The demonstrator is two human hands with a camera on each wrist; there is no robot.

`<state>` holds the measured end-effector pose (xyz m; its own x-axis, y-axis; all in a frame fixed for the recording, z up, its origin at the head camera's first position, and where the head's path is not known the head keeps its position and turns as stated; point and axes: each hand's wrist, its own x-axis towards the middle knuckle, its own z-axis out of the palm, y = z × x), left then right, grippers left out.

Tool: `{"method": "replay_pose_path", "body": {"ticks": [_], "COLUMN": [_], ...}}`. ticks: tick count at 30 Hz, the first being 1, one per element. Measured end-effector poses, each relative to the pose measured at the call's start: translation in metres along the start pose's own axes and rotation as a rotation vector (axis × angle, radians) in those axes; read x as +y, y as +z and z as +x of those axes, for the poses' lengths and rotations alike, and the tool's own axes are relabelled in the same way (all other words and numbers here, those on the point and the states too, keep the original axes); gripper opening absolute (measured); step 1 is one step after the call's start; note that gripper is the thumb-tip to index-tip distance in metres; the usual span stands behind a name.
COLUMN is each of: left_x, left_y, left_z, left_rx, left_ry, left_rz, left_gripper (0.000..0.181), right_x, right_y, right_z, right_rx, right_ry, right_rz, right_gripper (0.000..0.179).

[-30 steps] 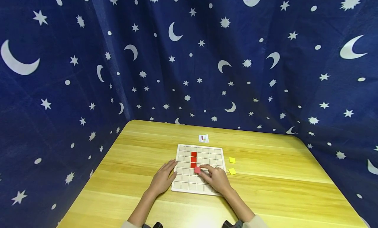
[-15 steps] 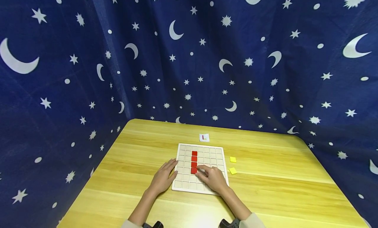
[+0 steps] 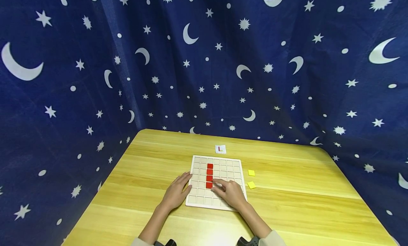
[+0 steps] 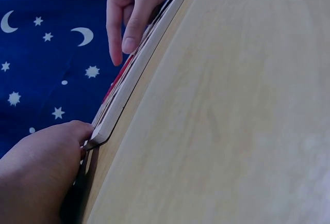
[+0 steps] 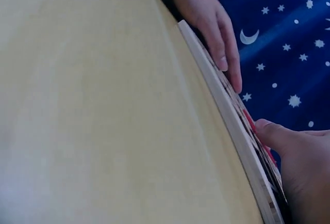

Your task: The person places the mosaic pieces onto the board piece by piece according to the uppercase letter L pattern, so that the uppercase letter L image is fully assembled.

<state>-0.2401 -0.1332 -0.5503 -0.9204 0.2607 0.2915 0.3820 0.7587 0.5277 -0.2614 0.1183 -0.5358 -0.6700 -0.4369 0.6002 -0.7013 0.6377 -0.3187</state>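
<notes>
A pale wooden grid board (image 3: 199, 200) lies on the table with a straight column of several red square tiles (image 3: 209, 172) in its cells. The nearest red tile (image 3: 208, 185) lies flat in its cell. My right hand (image 3: 232, 193) is over the board, thumb and index finger at that tile's right edge; the left wrist view shows nothing pinched between them. Whether the fingertips touch the tile is unclear. My left hand (image 3: 174, 193) rests at the board's left edge, fingers extended onto the rim. In the left wrist view its thumb (image 4: 80, 129) touches the board's corner.
Two yellow square tiles (image 3: 251, 172) lie on the table right of the board. A small gridded card (image 3: 220, 149) with a coloured pattern lies behind the board. A blue curtain (image 3: 204, 72) with moons and stars hangs behind the wooden table (image 3: 153, 146).
My right hand has lowered the pinched red tile leftward into the cell below the other red tiles and loosened its fingers. The left hand has stayed at the board's edge.
</notes>
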Motion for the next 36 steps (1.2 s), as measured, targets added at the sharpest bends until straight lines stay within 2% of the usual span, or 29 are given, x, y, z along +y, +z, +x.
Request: {"method": "replay_pose_path", "body": {"ticks": [6, 9, 13, 20, 28, 31, 36], "left_x": [0.002, 0.002, 0.001, -0.001, -0.001, -0.001, -0.001], "left_y": [0.0, 0.001, 0.001, -0.001, -0.002, -0.001, 0.0], "left_z": [0.0, -0.001, 0.0, 0.0, 0.0, 0.0, -0.001], "left_rx": [-0.005, 0.006, 0.013, 0.004, -0.002, 0.006, 0.029], "left_ry": [-0.008, 0.01, 0.026, 0.018, 0.012, 0.016, 0.039], "left_rz": [-0.01, -0.006, 0.001, 0.007, 0.005, 0.005, 0.013], "left_gripper": [0.045, 0.045, 0.045, 0.046, 0.046, 0.045, 0.045], "right_x": [0.004, 0.008, 0.017, 0.039, 0.063, 0.067, 0.07], "right_y": [-0.008, -0.014, -0.026, -0.049, -0.066, -0.07, -0.073], "right_z": [-0.006, -0.011, -0.021, -0.042, -0.06, -0.065, -0.068], "right_rx": [0.02, 0.045, 0.071, 0.127, 0.123, 0.096, 0.048], "right_ry": [0.021, 0.027, 0.047, 0.098, 0.252, 0.325, 0.423], "right_rz": [-0.007, -0.005, -0.012, -0.038, -0.171, -0.231, -0.256], "right_gripper": [0.026, 0.024, 0.023, 0.027, 0.036, 0.04, 0.041]}}
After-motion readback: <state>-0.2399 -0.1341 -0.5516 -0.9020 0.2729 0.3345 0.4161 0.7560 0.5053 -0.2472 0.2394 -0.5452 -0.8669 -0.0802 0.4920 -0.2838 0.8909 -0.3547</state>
